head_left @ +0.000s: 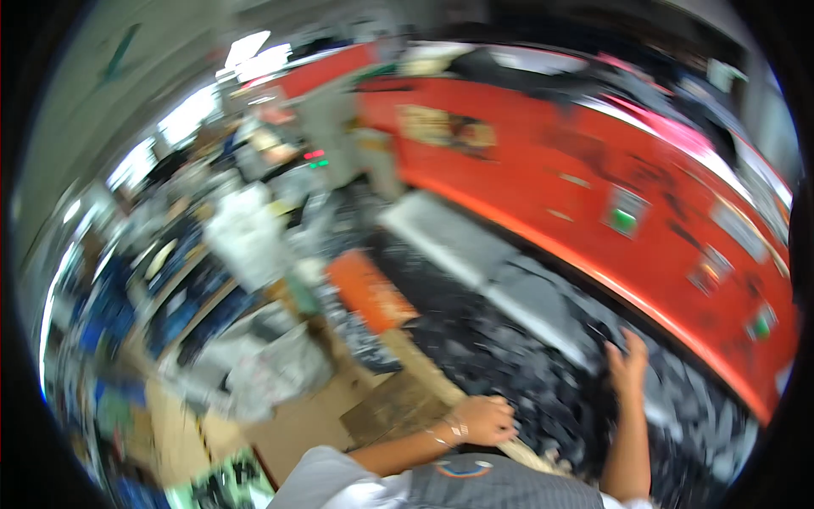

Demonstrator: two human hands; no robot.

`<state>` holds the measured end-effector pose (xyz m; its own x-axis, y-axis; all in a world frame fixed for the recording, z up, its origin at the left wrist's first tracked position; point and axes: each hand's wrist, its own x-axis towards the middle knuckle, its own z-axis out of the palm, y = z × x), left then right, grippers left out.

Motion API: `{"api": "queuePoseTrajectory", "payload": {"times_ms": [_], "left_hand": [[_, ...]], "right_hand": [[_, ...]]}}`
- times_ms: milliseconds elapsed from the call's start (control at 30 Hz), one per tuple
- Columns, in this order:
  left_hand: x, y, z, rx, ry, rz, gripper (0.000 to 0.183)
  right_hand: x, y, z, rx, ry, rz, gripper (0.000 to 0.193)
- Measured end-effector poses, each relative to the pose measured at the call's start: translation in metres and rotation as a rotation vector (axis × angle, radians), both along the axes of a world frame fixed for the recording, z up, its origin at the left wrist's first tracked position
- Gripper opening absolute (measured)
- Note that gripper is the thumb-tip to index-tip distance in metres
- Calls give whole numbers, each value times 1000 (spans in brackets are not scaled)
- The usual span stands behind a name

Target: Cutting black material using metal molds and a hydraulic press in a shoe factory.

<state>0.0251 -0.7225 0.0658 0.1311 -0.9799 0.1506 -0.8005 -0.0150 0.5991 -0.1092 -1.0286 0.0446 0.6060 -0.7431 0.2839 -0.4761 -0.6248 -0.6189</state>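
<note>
My right hand (627, 363) spread, my left hand (484, 420) curled.
I can't tell whether the left grips anything; dark scraps (530, 373) show between my hands, lower right of centre.

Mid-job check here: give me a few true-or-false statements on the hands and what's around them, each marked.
1. The right hand is open. True.
2. The left hand is curled. True.
3. The bracelet is on the right wrist. False: it is on the left.
4. The long panel is blue. False: it is red.
5. Dark scraps lie between the left hand and the panel. True.
6. The orange object is right of both hands. False: it is left of both.
</note>
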Motion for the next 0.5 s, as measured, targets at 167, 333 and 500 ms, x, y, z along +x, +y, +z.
{"api": "queuePoseTrajectory", "payload": {"times_ms": [167,333,500], "left_hand": [[-5,-19,-18,-179,53,25,27],[-4,-13,-33,-266,101,235,27],[-2,-25,-30,-301,38,273,26]], "right_hand": [[20,-71,-68,2,95,36,46],[40,-60,-53,-350,282,216,38],[35,-69,-43,-549,231,178,50]]}}
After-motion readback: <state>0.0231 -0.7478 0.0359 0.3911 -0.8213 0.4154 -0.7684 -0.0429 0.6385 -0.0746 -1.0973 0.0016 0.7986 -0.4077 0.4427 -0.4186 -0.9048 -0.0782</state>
